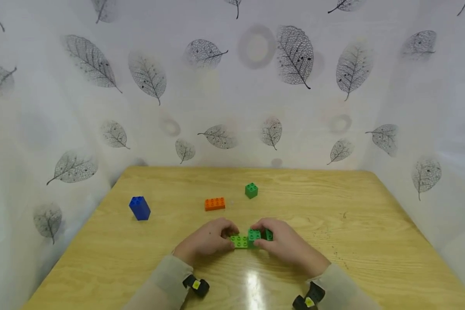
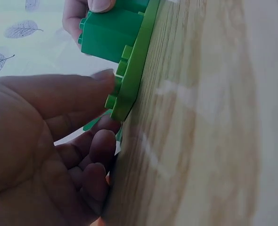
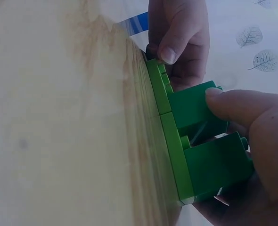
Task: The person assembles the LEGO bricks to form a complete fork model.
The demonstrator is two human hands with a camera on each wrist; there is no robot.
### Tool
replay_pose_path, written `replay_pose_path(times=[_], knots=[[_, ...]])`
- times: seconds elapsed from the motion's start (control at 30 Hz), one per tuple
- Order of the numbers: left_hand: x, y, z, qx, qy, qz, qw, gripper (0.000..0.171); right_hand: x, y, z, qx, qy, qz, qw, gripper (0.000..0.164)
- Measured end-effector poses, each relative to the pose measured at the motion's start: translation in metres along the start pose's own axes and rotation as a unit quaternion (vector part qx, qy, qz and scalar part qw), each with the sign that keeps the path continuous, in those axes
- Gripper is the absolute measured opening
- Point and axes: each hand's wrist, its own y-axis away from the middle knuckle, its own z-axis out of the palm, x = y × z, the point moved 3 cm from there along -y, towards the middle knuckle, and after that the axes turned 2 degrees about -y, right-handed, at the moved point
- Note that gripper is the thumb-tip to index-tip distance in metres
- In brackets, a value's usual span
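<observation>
The lime-green strip, two studded plates set end to end, lies on the worktop. The left hand pinches the left end of the strip between thumb and fingers. The right hand grips the middle green brick, which stands on the strip over its seam; the end green brick stands at the strip's right end. Whether the middle green brick is fully seated cannot be told.

Handling: all parts appear to be moulded plastic and should prove light, rigid and hard to damage. Smooth side walls may slip under a loose fingertip; take each brick by two opposite walls. Hold the strip low at both ends, since the seam is probably its weakest point and may flex if one end is lifted. Grasp the eight-stud orange brick and the four-stud green brick, both beyond the strip, by their sides. The tall blue brick, left of the strip, may topple if pushed near its top
</observation>
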Motion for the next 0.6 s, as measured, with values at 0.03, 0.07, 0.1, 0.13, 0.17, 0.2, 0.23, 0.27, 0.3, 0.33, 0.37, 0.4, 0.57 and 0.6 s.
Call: replay_pose_path(times=[0.03, 0.07, 0.1, 0.13, 0.17, 0.2, 0.23, 0.27, 0.3, 0.33, 0.37, 0.4, 0.57, 0.6], knots=[[0.0, 0.0, 0.0, 0.001, 0.004, -0.006, 1.0, 0.028, 0.001, 0.0, 0.0, 0.0, 0.001, -0.001, 1.0, 0.032], [0.001, -0.001, 0.0, 0.001, 0.007, -0.012, 0.9999, 0.027, 0.001, 0.001, 0.0, -0.001, 0.001, -0.003, 1.0, 0.032], [0.001, -0.002, -0.001, 0.003, 0.007, -0.016, 0.9998, 0.026, 0.001, 0.001, 0.0, -0.001, 0.001, -0.004, 1.0, 0.031], [0.002, -0.003, -0.003, 0.005, 0.006, -0.024, 0.9997, 0.025, 0.002, 0.001, 0.0, -0.003, 0.0, -0.005, 1.0, 0.031], [0.003, -0.006, -0.005, 0.008, 0.0, -0.027, 0.9996, 0.025, 0.002, 0.001, 0.001, -0.004, -0.002, -0.005, 1.0, 0.031], [0.005, -0.009, -0.008, 0.013, -0.008, -0.028, 0.9995, 0.026, 0.003, 0.002, 0.001, -0.005, -0.003, -0.005, 1.0, 0.032], [0.007, -0.013, -0.011, 0.019, -0.018, -0.029, 0.9992, 0.026, 0.003, 0.002, 0.002, -0.005, -0.005, -0.006, 1.0, 0.031], [0.009, -0.017, -0.015, 0.026, -0.031, -0.025, 0.9989, 0.027, 0.003, 0.002, 0.002, -0.005, -0.006, -0.005, 1.0, 0.031], [0.011, -0.022, -0.018, 0.035, -0.041, -0.021, 0.9983, 0.029, 0.003, 0.001, 0.002, -0.004, -0.008, -0.006, 1.0, 0.032], [0.013, -0.026, -0.022, 0.044, -0.048, -0.021, 0.9976, 0.03, 0.003, 0.001, 0.002, -0.005, -0.01, -0.005, 1.0, 0.032], [0.014, -0.031, -0.026, 0.053, -0.054, -0.019, 0.997, 0.032, 0.003, 0.001, 0.002, -0.005, -0.012, -0.007, 1.0, 0.032], [0.016, -0.036, -0.029, 0.062, -0.056, -0.022, 0.9963, 0.034, 0.003, 0.0, 0.002, -0.005, -0.014, -0.008, 1.0, 0.032], [0.022, -0.056, -0.036, 0.1, -0.05, -0.036, 0.9931, 0.043, 0.004, -0.001, 0.001, -0.01, -0.014, -0.008, 1.0, 0.033], [0.022, -0.06, -0.036, 0.107, -0.05, -0.036, 0.9924, 0.044, 0.004, -0.001, 0.0, -0.011, -0.013, -0.005, 1.0, 0.033]])
